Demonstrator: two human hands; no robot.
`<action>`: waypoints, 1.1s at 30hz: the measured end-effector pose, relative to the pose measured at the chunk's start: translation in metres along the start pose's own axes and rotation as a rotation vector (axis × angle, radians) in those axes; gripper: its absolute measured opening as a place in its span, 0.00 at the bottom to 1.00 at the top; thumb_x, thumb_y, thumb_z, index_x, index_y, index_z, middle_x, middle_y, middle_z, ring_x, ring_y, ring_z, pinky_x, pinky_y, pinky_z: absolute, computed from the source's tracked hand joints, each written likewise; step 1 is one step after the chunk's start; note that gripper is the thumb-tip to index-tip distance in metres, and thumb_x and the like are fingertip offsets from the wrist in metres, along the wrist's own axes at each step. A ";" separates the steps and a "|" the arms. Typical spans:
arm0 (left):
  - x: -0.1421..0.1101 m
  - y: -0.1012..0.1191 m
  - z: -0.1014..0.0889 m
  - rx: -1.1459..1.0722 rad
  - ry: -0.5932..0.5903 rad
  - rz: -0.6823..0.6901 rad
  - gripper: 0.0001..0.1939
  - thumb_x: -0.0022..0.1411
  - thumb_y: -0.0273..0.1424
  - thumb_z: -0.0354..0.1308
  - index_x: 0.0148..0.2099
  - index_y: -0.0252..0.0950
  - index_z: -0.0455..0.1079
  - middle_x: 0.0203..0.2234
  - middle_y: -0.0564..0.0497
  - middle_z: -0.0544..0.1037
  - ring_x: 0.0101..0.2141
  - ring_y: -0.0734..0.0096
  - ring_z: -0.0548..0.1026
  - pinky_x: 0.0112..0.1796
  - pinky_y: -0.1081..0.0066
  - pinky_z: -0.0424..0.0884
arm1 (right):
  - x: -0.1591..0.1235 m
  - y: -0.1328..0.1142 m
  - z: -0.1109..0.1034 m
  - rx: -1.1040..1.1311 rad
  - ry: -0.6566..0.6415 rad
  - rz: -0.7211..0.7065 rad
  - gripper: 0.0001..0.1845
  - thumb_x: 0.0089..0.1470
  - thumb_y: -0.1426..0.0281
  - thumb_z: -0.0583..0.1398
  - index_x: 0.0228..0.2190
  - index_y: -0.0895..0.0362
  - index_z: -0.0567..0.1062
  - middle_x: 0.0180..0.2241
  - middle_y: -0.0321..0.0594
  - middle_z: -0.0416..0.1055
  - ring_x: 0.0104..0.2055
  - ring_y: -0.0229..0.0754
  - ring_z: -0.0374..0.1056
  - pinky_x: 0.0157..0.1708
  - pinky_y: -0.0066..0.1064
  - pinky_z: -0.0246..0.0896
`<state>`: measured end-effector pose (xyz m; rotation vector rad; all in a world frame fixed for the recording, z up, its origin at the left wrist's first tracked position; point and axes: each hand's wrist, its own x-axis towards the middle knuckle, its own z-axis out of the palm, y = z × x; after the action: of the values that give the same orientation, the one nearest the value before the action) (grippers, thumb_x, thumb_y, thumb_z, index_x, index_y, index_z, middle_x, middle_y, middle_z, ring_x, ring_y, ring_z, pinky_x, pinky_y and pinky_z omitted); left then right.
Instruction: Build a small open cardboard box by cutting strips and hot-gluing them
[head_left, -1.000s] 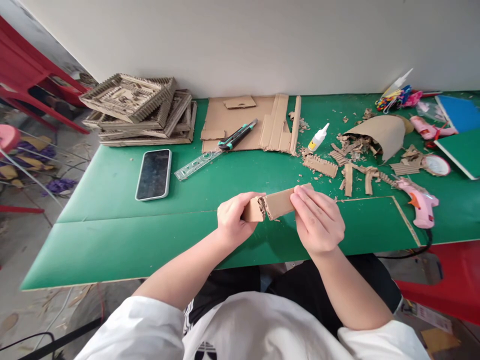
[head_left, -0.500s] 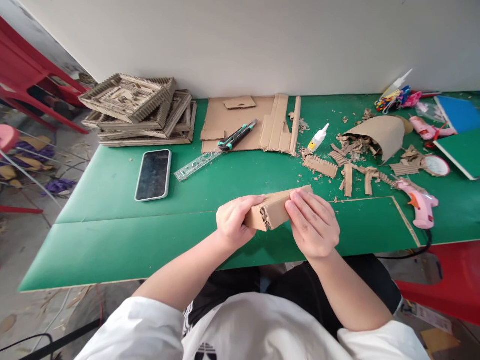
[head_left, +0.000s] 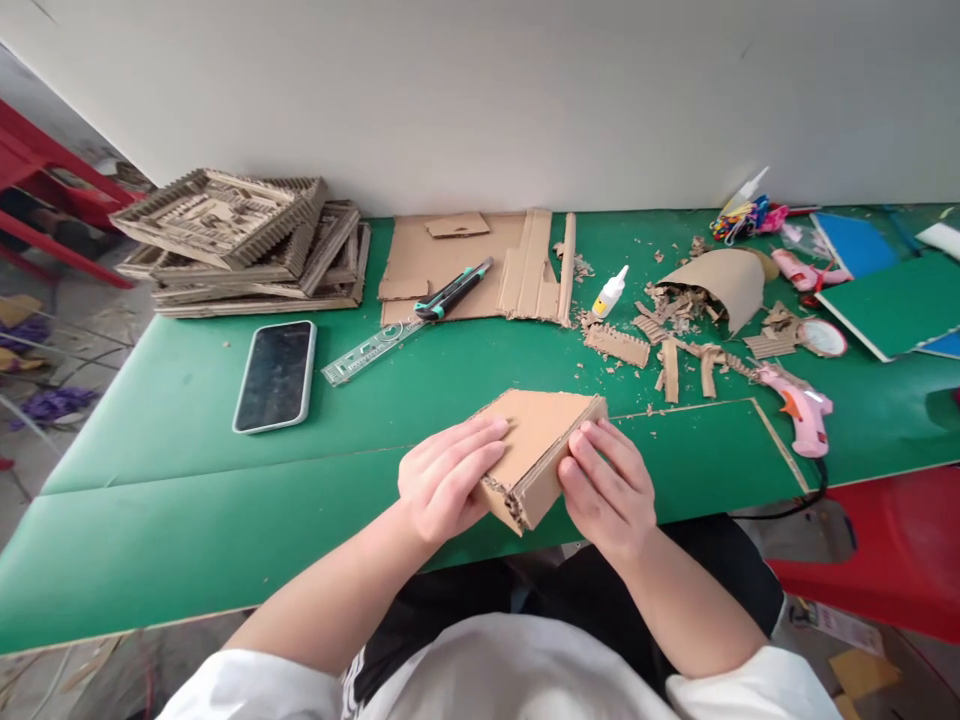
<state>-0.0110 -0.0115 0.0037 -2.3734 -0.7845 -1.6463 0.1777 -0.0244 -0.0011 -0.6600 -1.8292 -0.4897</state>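
Okay, nearest you: both hands are clamped on the box (head_left: 544,430), which is tilted between them, its rough, open-edged corner pointing back at you near 6 o'clock. Your left hand (head_left: 442,485) is at the box's 8 o'clock, fingers flat over the top face; thumb hidden. Your right hand (head_left: 615,490) is at 4 o'clock, fingers bunched against the right wall; can't tell where that thumb goes. So the box lies toward 2 o'clock from your left, 10 from your right. Neither hand is clearly nearer; both touch it.

Key line: the box's long axis looks to run roughly 7 to 1, with the seamed edge along the right-hand side, next to your right fingertips. Box looks held off the table (head_left: 187,520).

Further out, from the box: phone (head_left: 275,375) just past 9, ruler (head_left: 367,350) at 10, gun (head_left: 806,410) about 3, scraps (head_left: 671,370) at 2, bottle (head_left: 607,297) at 1. Cutter (head_left: 454,290) at 11, lying across the ruler's end and sheet (head_left: 409,245). Frames (head_left: 232,240) stacked toward 10, against the wall (head_left: 480,100).
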 end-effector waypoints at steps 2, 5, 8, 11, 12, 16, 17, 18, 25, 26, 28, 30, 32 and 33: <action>0.000 0.000 -0.004 -0.011 -0.040 0.020 0.12 0.62 0.26 0.55 0.47 0.25 0.66 0.36 0.35 0.80 0.42 0.59 0.79 0.41 0.65 0.79 | 0.001 -0.002 -0.001 0.010 -0.012 0.009 0.10 0.51 0.82 0.60 0.35 0.59 0.76 0.59 0.40 0.63 0.57 0.43 0.65 0.54 0.39 0.68; -0.001 0.001 -0.008 -0.001 -0.066 0.026 0.12 0.63 0.28 0.55 0.48 0.27 0.66 0.37 0.37 0.80 0.43 0.59 0.79 0.42 0.64 0.79 | 0.001 -0.003 -0.003 0.027 -0.029 0.018 0.10 0.53 0.81 0.58 0.35 0.59 0.76 0.60 0.39 0.62 0.58 0.43 0.64 0.56 0.39 0.67; -0.001 0.002 -0.009 0.006 -0.078 0.013 0.12 0.64 0.29 0.55 0.49 0.29 0.66 0.37 0.39 0.81 0.43 0.60 0.79 0.41 0.64 0.79 | 0.000 -0.004 -0.003 0.031 -0.034 0.021 0.10 0.53 0.81 0.58 0.36 0.59 0.76 0.60 0.39 0.62 0.59 0.43 0.63 0.56 0.39 0.66; 0.000 0.000 -0.008 0.014 -0.071 0.017 0.11 0.64 0.28 0.55 0.48 0.28 0.66 0.36 0.38 0.81 0.42 0.61 0.79 0.40 0.65 0.80 | -0.002 -0.003 -0.001 0.015 -0.027 0.028 0.11 0.53 0.82 0.58 0.37 0.59 0.76 0.57 0.41 0.66 0.57 0.43 0.65 0.54 0.38 0.68; 0.000 0.000 -0.006 0.018 -0.059 0.019 0.11 0.64 0.28 0.55 0.48 0.28 0.66 0.36 0.39 0.81 0.41 0.61 0.80 0.40 0.66 0.80 | -0.002 -0.003 -0.001 0.008 -0.023 0.033 0.12 0.53 0.82 0.58 0.38 0.59 0.76 0.56 0.42 0.69 0.57 0.42 0.66 0.53 0.38 0.69; -0.004 -0.004 0.003 0.036 0.016 0.002 0.11 0.61 0.26 0.57 0.47 0.32 0.68 0.36 0.42 0.81 0.38 0.63 0.81 0.37 0.68 0.80 | 0.001 0.001 0.002 -0.006 -0.015 0.042 0.11 0.53 0.81 0.58 0.38 0.59 0.76 0.48 0.43 0.75 0.54 0.43 0.68 0.50 0.38 0.72; -0.006 -0.005 0.005 0.039 0.034 -0.006 0.12 0.60 0.25 0.57 0.47 0.32 0.68 0.37 0.42 0.81 0.38 0.63 0.81 0.37 0.68 0.80 | 0.003 0.002 0.002 -0.003 -0.010 0.039 0.11 0.53 0.81 0.59 0.38 0.60 0.75 0.47 0.44 0.76 0.54 0.43 0.68 0.50 0.38 0.72; -0.008 -0.006 0.007 0.043 0.050 -0.016 0.12 0.60 0.25 0.57 0.47 0.32 0.68 0.38 0.42 0.81 0.38 0.63 0.81 0.37 0.68 0.80 | 0.004 0.003 0.002 0.001 -0.003 0.035 0.11 0.52 0.81 0.59 0.38 0.61 0.75 0.46 0.46 0.76 0.54 0.44 0.68 0.50 0.38 0.72; -0.010 -0.007 0.009 0.001 0.085 -0.062 0.15 0.58 0.23 0.58 0.48 0.30 0.69 0.38 0.41 0.81 0.39 0.62 0.80 0.39 0.67 0.79 | 0.004 0.003 -0.002 -0.037 0.013 0.042 0.20 0.51 0.82 0.60 0.48 0.60 0.73 0.47 0.45 0.76 0.52 0.44 0.70 0.48 0.38 0.74; -0.009 -0.006 0.008 0.001 0.083 -0.067 0.14 0.57 0.22 0.59 0.48 0.30 0.69 0.37 0.41 0.81 0.38 0.62 0.80 0.38 0.68 0.79 | 0.005 0.004 -0.005 -0.046 0.014 0.053 0.22 0.52 0.82 0.59 0.50 0.60 0.71 0.47 0.45 0.76 0.52 0.44 0.70 0.47 0.38 0.74; -0.005 -0.004 0.007 0.020 0.075 -0.116 0.14 0.57 0.22 0.60 0.46 0.31 0.68 0.36 0.43 0.81 0.37 0.64 0.81 0.37 0.70 0.79 | 0.008 0.010 -0.010 -0.086 0.040 0.072 0.25 0.53 0.82 0.58 0.54 0.60 0.69 0.47 0.46 0.75 0.52 0.44 0.71 0.46 0.39 0.74; -0.003 -0.001 0.007 0.053 0.072 -0.204 0.13 0.56 0.21 0.60 0.45 0.33 0.68 0.35 0.46 0.82 0.35 0.67 0.81 0.35 0.74 0.78 | 0.011 0.024 -0.014 -0.178 0.074 0.103 0.27 0.52 0.82 0.59 0.54 0.59 0.68 0.46 0.46 0.76 0.50 0.45 0.72 0.45 0.38 0.74; -0.002 0.001 0.007 0.083 0.094 -0.308 0.13 0.55 0.20 0.61 0.43 0.34 0.69 0.33 0.49 0.82 0.34 0.69 0.81 0.35 0.77 0.77 | 0.008 0.044 -0.016 -0.300 0.021 0.174 0.26 0.51 0.82 0.60 0.52 0.57 0.71 0.44 0.45 0.77 0.47 0.44 0.73 0.46 0.37 0.73; -0.002 0.000 0.008 0.102 0.117 -0.353 0.12 0.55 0.20 0.61 0.42 0.35 0.69 0.32 0.50 0.82 0.33 0.70 0.81 0.34 0.78 0.76 | 0.005 0.054 -0.015 -0.343 -0.046 0.223 0.23 0.52 0.81 0.60 0.50 0.56 0.73 0.42 0.43 0.78 0.46 0.42 0.74 0.46 0.36 0.72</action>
<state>-0.0050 -0.0091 -0.0010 -2.1382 -1.2901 -1.7989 0.2222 0.0083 0.0096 -1.1027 -1.7019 -0.6486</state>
